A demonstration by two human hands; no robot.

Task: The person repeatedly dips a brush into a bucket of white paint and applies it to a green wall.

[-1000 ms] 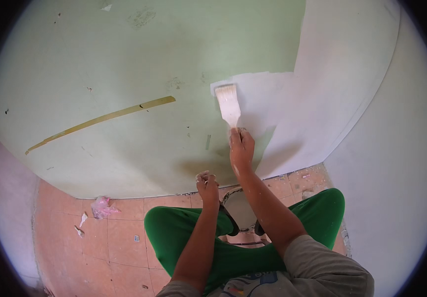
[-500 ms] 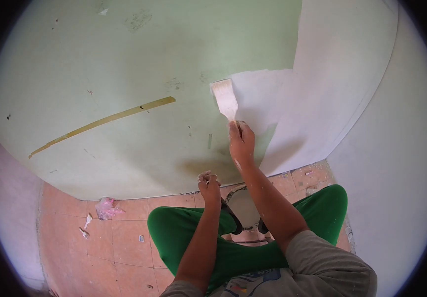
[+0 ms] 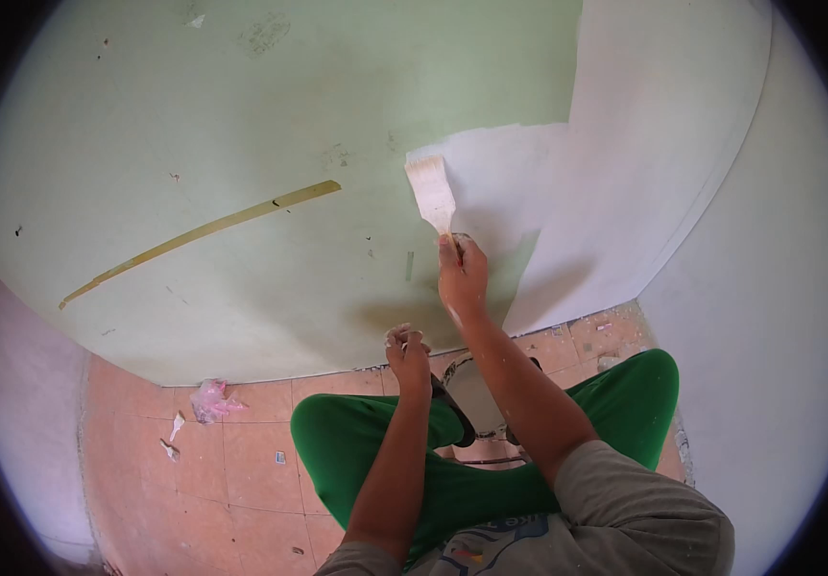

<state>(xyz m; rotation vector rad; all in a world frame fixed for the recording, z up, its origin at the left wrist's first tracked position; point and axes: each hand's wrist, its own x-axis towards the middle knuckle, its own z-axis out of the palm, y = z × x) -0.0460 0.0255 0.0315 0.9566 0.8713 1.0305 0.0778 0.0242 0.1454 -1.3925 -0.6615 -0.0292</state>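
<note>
My right hand (image 3: 464, 276) grips the handle of a wide paintbrush (image 3: 431, 190). Its whitish bristles rest against the pale green wall (image 3: 270, 106), at the left edge of a white-painted area (image 3: 625, 163). My left hand (image 3: 408, 357), smeared with white, hovers low before the wall with its fingers curled; whether anything is inside them is hidden. Between my feet stands a round container (image 3: 472, 396) with greyish-white contents, partly covered by my right forearm.
A strip of yellowish tape (image 3: 203, 230) slants across the green wall. On the tiled floor (image 3: 193, 485) lie a pink plastic bag (image 3: 210, 401) and two small whitish brush-like items (image 3: 177, 425). Another wall (image 3: 769, 317) meets this one at the right.
White paint now reaches farther left along the top edge of the painted patch. The brush and my right hand have shifted slightly left. My left hand stays curled in nearly the same place.
</note>
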